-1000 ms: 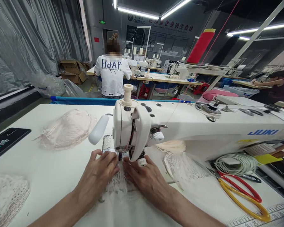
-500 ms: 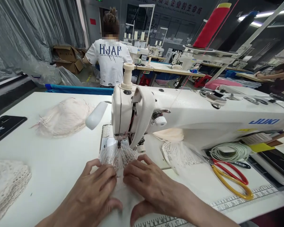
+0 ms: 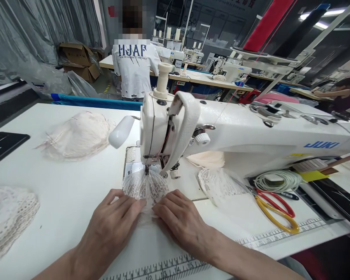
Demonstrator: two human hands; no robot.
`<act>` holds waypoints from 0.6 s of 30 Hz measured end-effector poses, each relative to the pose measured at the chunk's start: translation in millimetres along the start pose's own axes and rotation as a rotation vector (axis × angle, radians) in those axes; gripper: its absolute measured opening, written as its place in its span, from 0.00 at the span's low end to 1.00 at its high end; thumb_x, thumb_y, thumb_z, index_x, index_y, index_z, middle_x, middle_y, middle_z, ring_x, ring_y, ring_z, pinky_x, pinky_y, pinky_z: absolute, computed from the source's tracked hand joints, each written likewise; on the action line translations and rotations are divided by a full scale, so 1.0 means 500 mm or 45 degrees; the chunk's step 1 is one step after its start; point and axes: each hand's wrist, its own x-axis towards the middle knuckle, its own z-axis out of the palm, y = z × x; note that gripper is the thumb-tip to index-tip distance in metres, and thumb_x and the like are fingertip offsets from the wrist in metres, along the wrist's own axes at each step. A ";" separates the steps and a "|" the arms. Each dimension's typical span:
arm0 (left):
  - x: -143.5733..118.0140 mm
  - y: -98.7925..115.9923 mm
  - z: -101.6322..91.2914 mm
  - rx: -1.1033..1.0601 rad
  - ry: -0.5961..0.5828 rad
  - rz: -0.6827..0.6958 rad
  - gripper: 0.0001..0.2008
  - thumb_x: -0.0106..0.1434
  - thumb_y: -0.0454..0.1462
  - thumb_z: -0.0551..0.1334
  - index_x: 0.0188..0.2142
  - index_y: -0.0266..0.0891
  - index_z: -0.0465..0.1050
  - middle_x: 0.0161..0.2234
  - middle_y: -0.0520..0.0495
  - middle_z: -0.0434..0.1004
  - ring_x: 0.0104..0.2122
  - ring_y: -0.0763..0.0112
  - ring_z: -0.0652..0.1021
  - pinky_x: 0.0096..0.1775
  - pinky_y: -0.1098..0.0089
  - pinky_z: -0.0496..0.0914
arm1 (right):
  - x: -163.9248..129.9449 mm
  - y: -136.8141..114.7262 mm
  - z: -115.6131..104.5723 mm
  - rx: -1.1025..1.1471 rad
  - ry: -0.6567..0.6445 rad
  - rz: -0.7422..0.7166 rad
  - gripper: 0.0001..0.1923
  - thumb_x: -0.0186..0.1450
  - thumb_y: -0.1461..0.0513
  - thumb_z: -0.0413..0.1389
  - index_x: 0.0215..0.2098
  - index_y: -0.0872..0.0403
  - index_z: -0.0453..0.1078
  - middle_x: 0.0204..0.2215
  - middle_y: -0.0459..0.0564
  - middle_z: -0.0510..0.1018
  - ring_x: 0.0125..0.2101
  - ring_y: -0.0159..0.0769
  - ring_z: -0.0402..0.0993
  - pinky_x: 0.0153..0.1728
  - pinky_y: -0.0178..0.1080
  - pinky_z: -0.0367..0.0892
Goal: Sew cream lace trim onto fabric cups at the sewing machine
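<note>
A piece of white lace (image 3: 135,186) lies on the metal plate of a white sewing machine (image 3: 239,126), its middle gathered under the presser foot (image 3: 146,170). My left hand (image 3: 111,217) is closed on the lace's near left edge, thumb against the bent fingers. Opposite it, my right hand (image 3: 182,219) grips the near right edge with curled fingers; its thumb is hidden underneath. A short stretch of the lace shows between the two hands, just in front of the needle.
Cream lace pieces (image 3: 78,136) and a lace stack (image 3: 8,221) lie left. Right of the needle are more lace (image 3: 218,184), scissors (image 3: 275,214) and coiled cord (image 3: 277,181). A ruler strip (image 3: 163,268) runs along the front. A person in a white shirt (image 3: 135,70) is beyond.
The lace beneath the foot is spread wider and flatter. My left thumb has moved up against the fingers on the lace, and my right thumb has gone out of sight. The view has shifted slightly.
</note>
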 end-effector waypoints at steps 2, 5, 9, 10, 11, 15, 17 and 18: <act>0.002 0.002 0.000 0.047 0.008 0.025 0.11 0.66 0.25 0.50 0.42 0.33 0.68 0.30 0.49 0.75 0.30 0.72 0.74 0.41 0.63 0.63 | -0.002 -0.002 0.002 -0.015 0.040 0.013 0.13 0.69 0.70 0.40 0.35 0.60 0.65 0.24 0.48 0.70 0.26 0.32 0.62 0.31 0.38 0.58; 0.003 0.010 -0.004 0.027 -0.032 0.024 0.14 0.68 0.27 0.47 0.38 0.36 0.71 0.32 0.49 0.75 0.31 0.72 0.74 0.43 0.62 0.61 | -0.006 -0.006 -0.002 -0.015 0.005 -0.021 0.13 0.69 0.70 0.41 0.36 0.60 0.66 0.26 0.49 0.71 0.28 0.32 0.63 0.32 0.38 0.59; 0.001 0.018 -0.009 -0.015 -0.007 0.023 0.15 0.69 0.30 0.48 0.33 0.37 0.72 0.32 0.49 0.75 0.32 0.72 0.74 0.43 0.62 0.61 | -0.014 -0.005 -0.010 0.011 -0.049 -0.053 0.12 0.69 0.69 0.43 0.36 0.58 0.68 0.29 0.48 0.71 0.31 0.32 0.64 0.35 0.38 0.57; 0.001 0.019 -0.008 -0.011 0.010 0.039 0.14 0.69 0.30 0.49 0.33 0.37 0.72 0.33 0.49 0.75 0.33 0.72 0.74 0.43 0.61 0.61 | -0.015 -0.003 -0.010 0.010 -0.058 -0.058 0.11 0.69 0.69 0.44 0.36 0.57 0.68 0.29 0.48 0.71 0.31 0.32 0.63 0.35 0.39 0.57; 0.000 0.019 -0.008 -0.002 0.023 0.062 0.13 0.68 0.29 0.50 0.33 0.36 0.72 0.33 0.48 0.75 0.34 0.71 0.75 0.43 0.62 0.61 | -0.016 -0.001 -0.011 0.007 -0.065 -0.062 0.11 0.68 0.69 0.45 0.36 0.57 0.68 0.29 0.48 0.71 0.31 0.32 0.63 0.36 0.39 0.56; -0.002 0.016 -0.003 0.038 0.021 0.137 0.12 0.67 0.26 0.51 0.36 0.32 0.73 0.36 0.44 0.77 0.38 0.69 0.75 0.44 0.61 0.61 | -0.016 0.005 -0.012 0.003 -0.090 -0.074 0.10 0.68 0.69 0.46 0.37 0.57 0.69 0.30 0.47 0.71 0.32 0.31 0.63 0.37 0.40 0.55; -0.002 0.015 -0.001 0.050 0.031 0.159 0.11 0.66 0.26 0.52 0.37 0.30 0.72 0.38 0.42 0.78 0.40 0.67 0.75 0.45 0.61 0.61 | -0.015 0.007 -0.013 0.002 -0.105 -0.072 0.09 0.67 0.69 0.47 0.37 0.57 0.69 0.31 0.47 0.72 0.32 0.32 0.63 0.37 0.40 0.55; -0.002 0.015 0.000 0.055 0.041 0.171 0.10 0.66 0.26 0.53 0.38 0.29 0.72 0.39 0.41 0.78 0.41 0.66 0.75 0.45 0.61 0.62 | -0.014 0.007 -0.014 -0.001 -0.112 -0.071 0.09 0.67 0.69 0.47 0.37 0.57 0.69 0.31 0.47 0.72 0.33 0.32 0.64 0.37 0.40 0.55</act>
